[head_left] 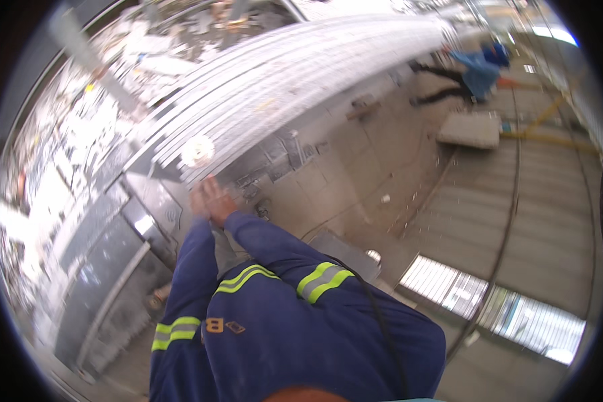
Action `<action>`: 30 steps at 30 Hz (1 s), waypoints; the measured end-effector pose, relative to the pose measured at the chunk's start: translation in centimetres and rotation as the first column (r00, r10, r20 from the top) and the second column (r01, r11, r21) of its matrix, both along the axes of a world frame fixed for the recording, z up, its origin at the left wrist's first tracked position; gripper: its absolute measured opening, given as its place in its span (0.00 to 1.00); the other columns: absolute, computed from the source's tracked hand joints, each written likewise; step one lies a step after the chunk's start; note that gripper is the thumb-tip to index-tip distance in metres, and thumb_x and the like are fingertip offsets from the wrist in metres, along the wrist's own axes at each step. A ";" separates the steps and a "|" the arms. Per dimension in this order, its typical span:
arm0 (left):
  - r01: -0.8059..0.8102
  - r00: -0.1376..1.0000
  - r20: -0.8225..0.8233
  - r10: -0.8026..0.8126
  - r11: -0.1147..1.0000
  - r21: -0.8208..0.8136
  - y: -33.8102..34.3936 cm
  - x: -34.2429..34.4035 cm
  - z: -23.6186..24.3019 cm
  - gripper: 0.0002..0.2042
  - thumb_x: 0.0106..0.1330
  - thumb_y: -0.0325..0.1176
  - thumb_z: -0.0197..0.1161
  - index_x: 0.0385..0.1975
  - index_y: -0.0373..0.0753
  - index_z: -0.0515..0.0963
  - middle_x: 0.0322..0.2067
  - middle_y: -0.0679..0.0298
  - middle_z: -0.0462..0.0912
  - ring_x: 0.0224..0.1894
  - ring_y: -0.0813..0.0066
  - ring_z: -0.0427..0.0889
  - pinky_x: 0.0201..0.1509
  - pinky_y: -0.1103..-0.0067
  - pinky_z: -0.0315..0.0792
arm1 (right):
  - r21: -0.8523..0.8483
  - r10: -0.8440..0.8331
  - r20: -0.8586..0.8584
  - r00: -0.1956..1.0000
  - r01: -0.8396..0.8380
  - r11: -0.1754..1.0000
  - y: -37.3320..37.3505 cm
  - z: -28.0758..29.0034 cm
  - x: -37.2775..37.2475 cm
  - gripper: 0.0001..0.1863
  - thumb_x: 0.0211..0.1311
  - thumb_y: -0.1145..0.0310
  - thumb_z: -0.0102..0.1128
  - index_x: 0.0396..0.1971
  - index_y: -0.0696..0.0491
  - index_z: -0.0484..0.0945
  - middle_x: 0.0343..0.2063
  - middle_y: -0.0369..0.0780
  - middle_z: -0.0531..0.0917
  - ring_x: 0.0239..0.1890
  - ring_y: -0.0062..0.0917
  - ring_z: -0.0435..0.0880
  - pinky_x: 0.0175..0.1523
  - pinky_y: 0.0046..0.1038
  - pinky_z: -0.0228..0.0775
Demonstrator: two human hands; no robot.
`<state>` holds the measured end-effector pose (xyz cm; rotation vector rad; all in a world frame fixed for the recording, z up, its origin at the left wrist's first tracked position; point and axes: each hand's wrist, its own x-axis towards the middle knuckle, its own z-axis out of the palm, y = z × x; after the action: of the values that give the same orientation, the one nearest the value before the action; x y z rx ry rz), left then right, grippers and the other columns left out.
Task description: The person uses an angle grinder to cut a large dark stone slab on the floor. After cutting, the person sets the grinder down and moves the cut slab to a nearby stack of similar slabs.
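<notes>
Metal, pale and ribbed: a long stack of sheets (295, 74) runs from the near left to the far right, and both hands meet at its near end. The left hand (199, 201) and right hand (218, 201) are pressed close together just under the stack's edge, beside a round white patch (197, 151). The blur hides whether the fingers grip anything, so that cannot be told. Blue sleeves with yellow bands reach up from the near edge. To do this well, the person likely wants palms flat against the end, fingers clear of the sharp sheet edges, and a steady stance. Far right, another person in blue (479, 70) bends near a flat slab (469, 128) on the floor.
</notes>
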<state>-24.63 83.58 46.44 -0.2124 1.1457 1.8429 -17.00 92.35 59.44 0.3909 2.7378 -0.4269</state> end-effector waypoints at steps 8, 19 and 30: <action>0.107 0.753 -0.562 -0.343 0.906 -0.410 0.1 -1.7 0.1 0.23 0.75 0.41 0.54 0.61 0.30 0.73 0.55 0.50 0.80 0.56 0.60 0.80 0.57 0.64 0.75 | -0.018 -0.304 -0.276 0.912 0.312 0.950 -2.5 -7.4 1.4 0.36 0.66 0.68 0.51 0.74 0.58 0.56 0.76 0.50 0.53 0.80 0.41 0.44 0.70 0.59 0.59; 0.222 0.944 -0.058 -0.325 0.755 -0.617 0.8 0.2 6.3 0.20 0.73 0.46 0.53 0.42 0.35 0.83 0.39 0.56 0.85 0.38 0.64 0.85 0.44 0.72 0.79 | -0.161 -0.151 -0.287 0.946 0.108 0.981 -1.5 -1.8 5.8 0.32 0.67 0.64 0.49 0.71 0.54 0.63 0.75 0.45 0.58 0.80 0.36 0.46 0.69 0.65 0.56; 0.780 0.494 -0.017 -0.869 0.452 -0.433 0.1 -1.3 2.4 0.29 0.64 0.43 0.71 0.61 0.38 0.69 0.44 0.52 0.84 0.42 0.58 0.88 0.42 0.67 0.83 | -0.193 -0.035 -0.286 0.958 -0.022 0.981 0.3 0.2 12.3 0.32 0.65 0.64 0.53 0.70 0.52 0.64 0.72 0.42 0.62 0.79 0.32 0.53 0.73 0.61 0.52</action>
<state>-25.97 83.68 48.87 0.3514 1.4143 0.7374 -4.66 92.66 59.63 0.3059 2.9366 -0.8051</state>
